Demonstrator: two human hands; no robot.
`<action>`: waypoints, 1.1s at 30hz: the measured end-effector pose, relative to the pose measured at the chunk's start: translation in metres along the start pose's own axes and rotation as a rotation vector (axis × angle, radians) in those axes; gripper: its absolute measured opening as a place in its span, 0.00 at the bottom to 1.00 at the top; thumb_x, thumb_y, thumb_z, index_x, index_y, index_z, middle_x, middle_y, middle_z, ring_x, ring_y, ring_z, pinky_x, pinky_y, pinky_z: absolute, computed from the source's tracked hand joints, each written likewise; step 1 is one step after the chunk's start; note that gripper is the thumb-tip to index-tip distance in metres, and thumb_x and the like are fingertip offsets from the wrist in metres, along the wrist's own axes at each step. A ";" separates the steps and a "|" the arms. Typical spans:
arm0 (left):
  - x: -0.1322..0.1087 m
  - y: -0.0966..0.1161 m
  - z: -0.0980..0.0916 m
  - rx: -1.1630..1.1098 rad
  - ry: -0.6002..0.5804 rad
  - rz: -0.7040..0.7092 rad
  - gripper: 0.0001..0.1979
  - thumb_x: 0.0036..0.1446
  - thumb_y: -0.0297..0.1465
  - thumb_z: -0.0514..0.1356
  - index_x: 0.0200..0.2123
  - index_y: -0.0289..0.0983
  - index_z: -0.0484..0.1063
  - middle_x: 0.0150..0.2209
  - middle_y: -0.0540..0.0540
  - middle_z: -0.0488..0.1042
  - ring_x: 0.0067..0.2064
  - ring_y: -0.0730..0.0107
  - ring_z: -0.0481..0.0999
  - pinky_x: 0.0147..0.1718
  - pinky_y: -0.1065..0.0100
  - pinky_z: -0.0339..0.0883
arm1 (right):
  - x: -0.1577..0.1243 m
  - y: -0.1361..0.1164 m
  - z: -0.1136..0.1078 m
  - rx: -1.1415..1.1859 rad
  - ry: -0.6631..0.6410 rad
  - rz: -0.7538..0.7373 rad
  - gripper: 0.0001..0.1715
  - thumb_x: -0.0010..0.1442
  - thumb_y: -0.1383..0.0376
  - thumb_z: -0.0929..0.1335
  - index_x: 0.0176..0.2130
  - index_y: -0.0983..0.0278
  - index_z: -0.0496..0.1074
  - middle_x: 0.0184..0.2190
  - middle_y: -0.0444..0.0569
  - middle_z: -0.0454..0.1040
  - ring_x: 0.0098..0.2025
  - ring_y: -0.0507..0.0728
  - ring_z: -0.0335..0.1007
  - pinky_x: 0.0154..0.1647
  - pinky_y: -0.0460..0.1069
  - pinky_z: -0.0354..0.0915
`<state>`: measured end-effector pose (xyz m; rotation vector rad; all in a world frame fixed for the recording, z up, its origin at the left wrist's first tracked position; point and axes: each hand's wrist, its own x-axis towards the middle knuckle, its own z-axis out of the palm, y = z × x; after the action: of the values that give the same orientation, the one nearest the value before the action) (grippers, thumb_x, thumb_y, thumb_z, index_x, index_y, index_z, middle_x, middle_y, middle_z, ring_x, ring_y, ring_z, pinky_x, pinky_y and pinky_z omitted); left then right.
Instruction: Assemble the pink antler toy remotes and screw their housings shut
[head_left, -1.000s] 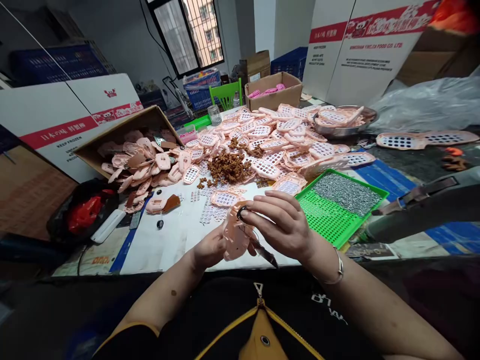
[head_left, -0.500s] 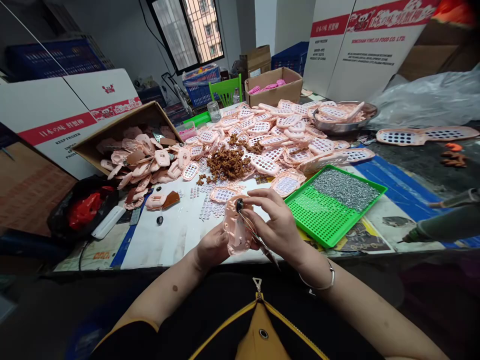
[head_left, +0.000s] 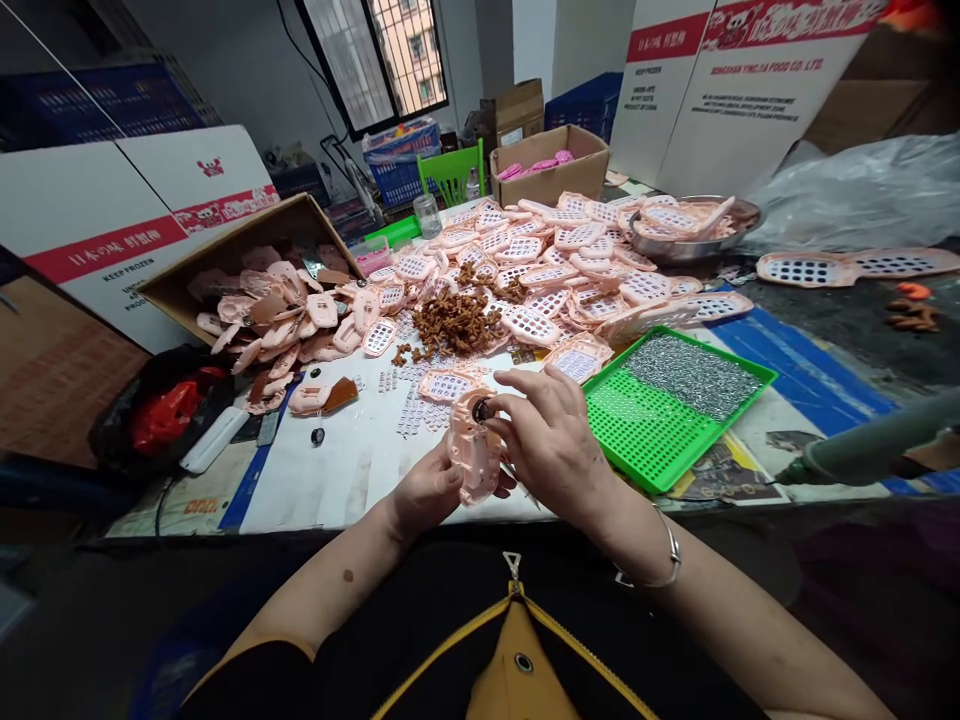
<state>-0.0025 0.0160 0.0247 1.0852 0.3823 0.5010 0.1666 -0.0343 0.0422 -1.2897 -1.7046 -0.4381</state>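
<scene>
A pale pink plastic shell (head_left: 471,462), hollow side toward me, is gripped by its left side in my left hand (head_left: 426,490). Near the top of the shell sits a small black round part (head_left: 481,410), which looks like a speaker. My right hand (head_left: 559,435) pinches at this part with thumb and index finger, its other fingers bent above. Beneath the right palm, a thin metal tool is mostly hidden. A similar pink shell (head_left: 307,398) with a brown board lies on the white sheet, a black round part (head_left: 317,437) wired beside it.
Brown plastic pieces (head_left: 454,325) are heaped before many pink perforated shells (head_left: 525,250). A green tray (head_left: 637,450) of small metal screws stands at right. A tilted carton (head_left: 330,215) of shells is at left. A grey-green tool (head_left: 847,450) reaches in from the right edge.
My right hand has turned and its fingertips have closed in on the black round part. The metal tool under it shows less. The grey-green tool at the right has moved left.
</scene>
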 end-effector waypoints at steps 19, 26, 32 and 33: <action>-0.003 -0.001 -0.006 -0.043 -0.083 0.006 0.30 0.47 0.47 0.68 0.47 0.33 0.74 0.42 0.35 0.76 0.38 0.56 0.78 0.36 0.62 0.71 | 0.004 0.007 -0.008 -0.066 -0.048 -0.200 0.10 0.67 0.70 0.63 0.46 0.62 0.69 0.48 0.51 0.76 0.51 0.58 0.70 0.65 0.61 0.50; -0.004 0.000 -0.010 0.085 -0.057 -0.023 0.28 0.49 0.48 0.68 0.45 0.31 0.74 0.38 0.37 0.76 0.34 0.60 0.76 0.33 0.65 0.70 | 0.007 0.003 -0.015 -0.114 -0.132 -0.253 0.10 0.66 0.72 0.62 0.45 0.66 0.71 0.49 0.55 0.76 0.53 0.59 0.69 0.67 0.62 0.48; -0.008 0.005 -0.015 0.036 -0.149 -0.070 0.27 0.47 0.46 0.69 0.43 0.32 0.75 0.36 0.36 0.77 0.35 0.56 0.78 0.33 0.63 0.71 | 0.002 0.002 -0.004 0.366 -0.125 0.020 0.10 0.65 0.69 0.65 0.46 0.60 0.72 0.50 0.54 0.74 0.53 0.59 0.70 0.60 0.61 0.61; -0.009 0.006 -0.016 0.009 -0.166 -0.096 0.28 0.45 0.46 0.70 0.44 0.32 0.74 0.36 0.36 0.77 0.35 0.55 0.78 0.33 0.62 0.71 | 0.001 0.002 -0.002 0.543 -0.132 0.138 0.10 0.64 0.68 0.66 0.45 0.60 0.72 0.50 0.54 0.73 0.53 0.59 0.70 0.57 0.60 0.64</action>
<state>-0.0195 0.0245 0.0238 1.1031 0.2896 0.3217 0.1690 -0.0341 0.0436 -1.0363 -1.6724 0.1895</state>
